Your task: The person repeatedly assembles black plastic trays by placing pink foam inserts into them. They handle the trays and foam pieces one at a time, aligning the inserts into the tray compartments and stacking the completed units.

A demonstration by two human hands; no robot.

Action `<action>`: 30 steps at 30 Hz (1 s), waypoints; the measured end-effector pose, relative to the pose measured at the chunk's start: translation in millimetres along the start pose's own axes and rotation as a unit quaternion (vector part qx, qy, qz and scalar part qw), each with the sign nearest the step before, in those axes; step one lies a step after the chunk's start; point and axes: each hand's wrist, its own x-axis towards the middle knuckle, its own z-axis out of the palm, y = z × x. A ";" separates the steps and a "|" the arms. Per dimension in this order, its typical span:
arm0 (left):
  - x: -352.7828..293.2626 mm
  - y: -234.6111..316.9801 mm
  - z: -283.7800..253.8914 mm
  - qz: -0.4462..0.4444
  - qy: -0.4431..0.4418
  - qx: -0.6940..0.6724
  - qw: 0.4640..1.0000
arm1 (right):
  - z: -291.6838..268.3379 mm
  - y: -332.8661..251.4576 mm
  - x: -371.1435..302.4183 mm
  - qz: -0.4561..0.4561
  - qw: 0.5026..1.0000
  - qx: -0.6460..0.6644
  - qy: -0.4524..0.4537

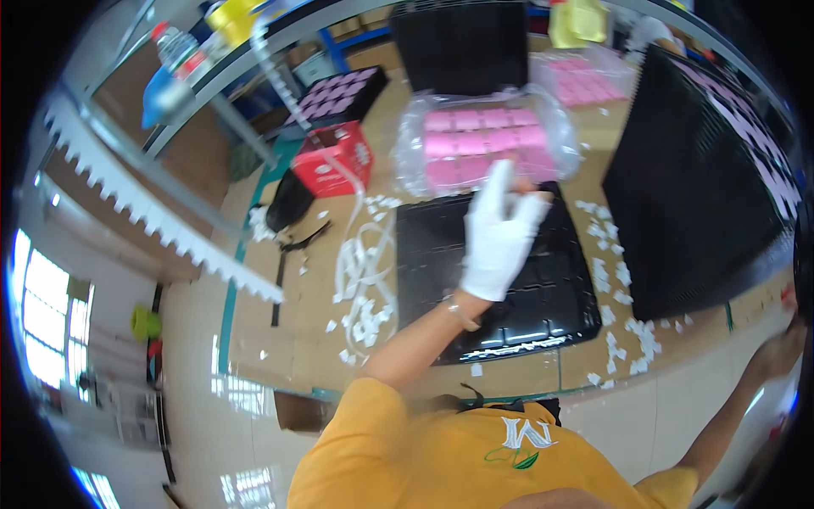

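My left hand (502, 242), in a white glove with some bare fingertips, reaches over a shiny black plastic tray (424, 280). Its fingers are stretched and apart, slightly blurred, with nothing visible in them. Just beyond the fingertips, rows of pink blocks (483, 142) lie in a clear plastic bag (409, 140). At the far right rim my right hand (778, 349) hangs low beside the table edge; its fingers are dark and partly cut off, so their grip is hidden.
A tall stack of black trays (695, 204) stands at right, another black stack (462, 47) at the back. A red box (335, 161), a tangled white strip (360, 263) and small white scraps (369, 322) lie leftward. An overhead shelf (220, 72) holds a bottle (180, 53).
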 end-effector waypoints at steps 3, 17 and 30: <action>20.0 -16.1 -109.3 0.162 0.272 0.249 0.915 | 22.9 -26.0 -58.9 -0.079 0.979 -0.002 -0.188; 118.2 -38.9 -279.4 -0.031 0.019 0.146 0.989 | 289.2 -176.8 -90.9 0.066 0.874 0.274 -0.395; 26.5 -3.1 -218.5 -0.023 0.145 0.084 0.986 | 457.1 -238.1 -119.1 0.284 0.730 0.337 -0.522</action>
